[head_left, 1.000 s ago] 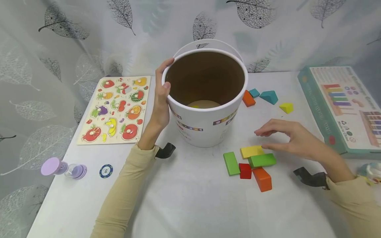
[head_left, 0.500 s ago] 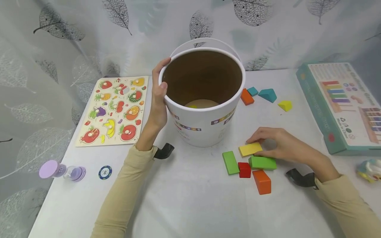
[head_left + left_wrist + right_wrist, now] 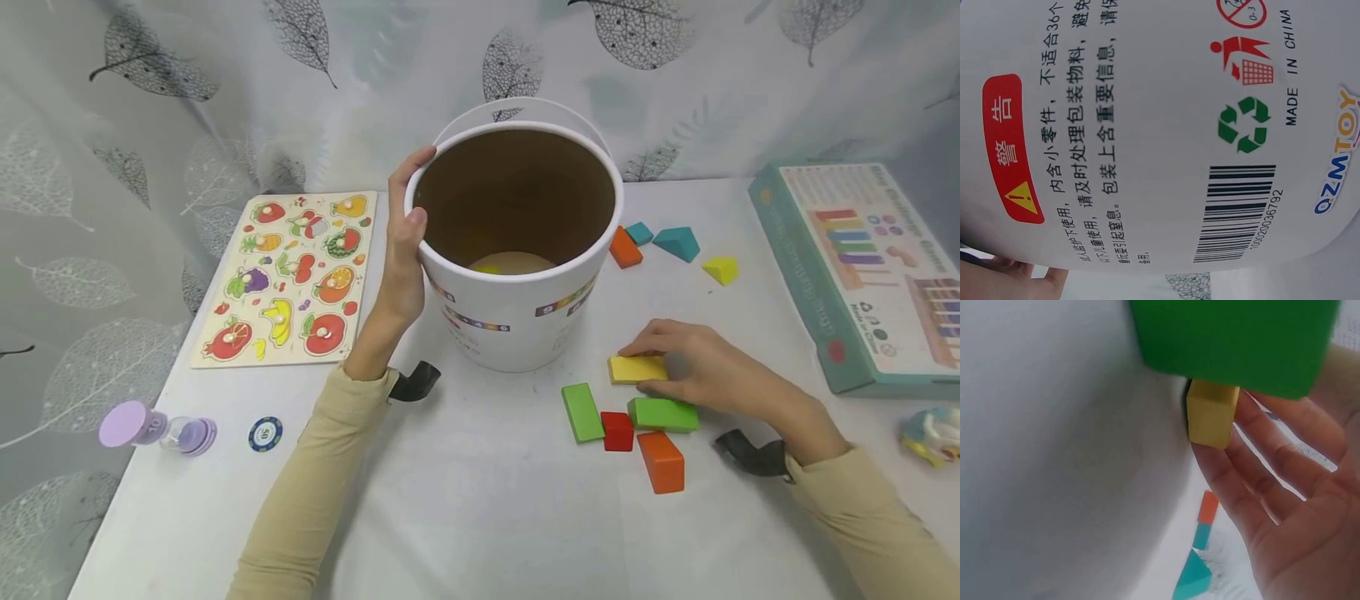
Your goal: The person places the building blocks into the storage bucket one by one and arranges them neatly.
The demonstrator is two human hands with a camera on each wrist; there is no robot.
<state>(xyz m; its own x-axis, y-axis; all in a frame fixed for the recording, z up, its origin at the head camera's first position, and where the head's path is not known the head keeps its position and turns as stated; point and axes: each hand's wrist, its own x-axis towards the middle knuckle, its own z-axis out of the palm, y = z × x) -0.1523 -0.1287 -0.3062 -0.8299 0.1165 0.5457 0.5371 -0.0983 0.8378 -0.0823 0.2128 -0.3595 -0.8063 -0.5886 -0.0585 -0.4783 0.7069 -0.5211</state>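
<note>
A white bucket (image 3: 517, 333) with a raised handle stands at the back middle in the head view. My left hand (image 3: 403, 267) grips its rim from the left, thumb over the edge. Printed warnings on the bucket wall (image 3: 1160, 125) fill the left wrist view. My right hand (image 3: 701, 367) pinches a yellow block (image 3: 636, 369) between thumb and fingers, low over the table. Right beside it lies a green block (image 3: 663, 414), large in the right wrist view. Another green block (image 3: 582, 412), a red cube (image 3: 618, 432) and an orange block (image 3: 662, 462) lie nearby.
Behind the right hand lie orange (image 3: 626, 248), teal (image 3: 678, 243) and yellow (image 3: 722, 269) blocks. A game box (image 3: 862, 275) is at the right, a fruit puzzle board (image 3: 288, 279) at the left. A poker chip (image 3: 266, 434) and a sand timer (image 3: 161, 427) lie front left.
My right hand came down and left onto the yellow block, now pinched and turned a little straighter. The left hand has stayed on the bucket rim.
</note>
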